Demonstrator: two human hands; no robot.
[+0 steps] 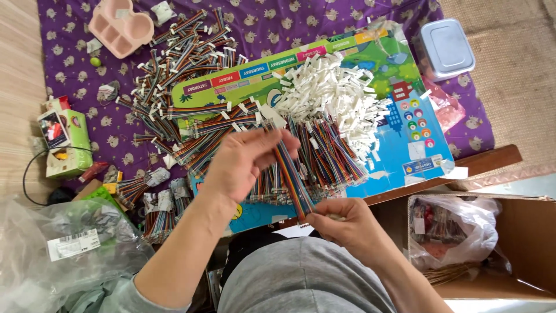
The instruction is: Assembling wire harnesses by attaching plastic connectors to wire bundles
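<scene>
A colourful printed board [405, 145] on a purple cloth [104, 124] lies under my hands. My left hand [240, 162] pinches the upper end of a rainbow ribbon cable [292, 177]; my right hand [341, 223] grips its lower end. White connectors [330, 93] are heaped just beyond my fingers, with more cables [174, 64] farther left.

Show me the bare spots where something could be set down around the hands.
Free: purple cloth right of the colourful board, below the lidded grey box; woven mat beyond; cloth between the pink tray and green carton. Crowded: white connector pile, ribbon cables, and the board's near edge by left hand and right hand.
</scene>
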